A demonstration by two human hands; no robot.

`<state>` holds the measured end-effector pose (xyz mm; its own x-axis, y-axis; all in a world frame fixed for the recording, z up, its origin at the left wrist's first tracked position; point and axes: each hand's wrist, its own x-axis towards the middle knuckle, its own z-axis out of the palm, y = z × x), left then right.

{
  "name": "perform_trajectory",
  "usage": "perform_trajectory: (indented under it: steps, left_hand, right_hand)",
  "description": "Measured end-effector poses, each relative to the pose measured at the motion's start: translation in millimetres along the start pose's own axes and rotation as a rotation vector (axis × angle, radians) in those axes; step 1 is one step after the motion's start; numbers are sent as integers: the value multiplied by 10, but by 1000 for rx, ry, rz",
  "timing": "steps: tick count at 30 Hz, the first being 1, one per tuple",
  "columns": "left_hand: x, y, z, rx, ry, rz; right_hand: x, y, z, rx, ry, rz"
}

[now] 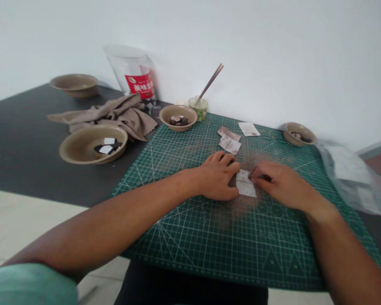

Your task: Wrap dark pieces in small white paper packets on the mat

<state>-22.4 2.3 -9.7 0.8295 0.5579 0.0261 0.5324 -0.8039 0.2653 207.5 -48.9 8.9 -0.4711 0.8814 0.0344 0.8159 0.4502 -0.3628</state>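
Note:
My left hand (220, 176) lies with its fingers apart on the green cutting mat (190, 237), its thumb and forefinger touching the left edge of a white, brown-smudged sheet (246, 189). On the right side of that sheet, my right hand (273, 182) is pinched around a small dark piece, too hidden to name, with its fingertips at the paper. Brown smears surround both hands. Beyond them on the mat lie two overlapping smudged papers (230, 144) and one whiter paper (249, 128).
Small bowls with dark pieces stand at the mat's back left (178, 111) and back right (300, 128). At left are a larger bowl (79, 146), a brown cloth (114, 112), another bowl (74, 80) and a clear jar (130, 72). A green cup (198, 109) holds a stick. Plastic bag (352, 173) at right.

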Motion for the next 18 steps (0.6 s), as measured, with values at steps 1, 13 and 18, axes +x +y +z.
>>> perform_trajectory:
  steps: [1, 13, 18]
  left_hand:
    - [-1, -1, 2, -1, 4, 7]
    - [-2, 6, -8, 13, -8, 5]
    - [-3, 1, 0, 17, 7, 10]
  right_hand:
    - [-17, -11, -10, 23, -40, -12]
    - [-4, -38, 1, 60, -97, -76]
    - [32, -63, 51, 53, -8, -77]
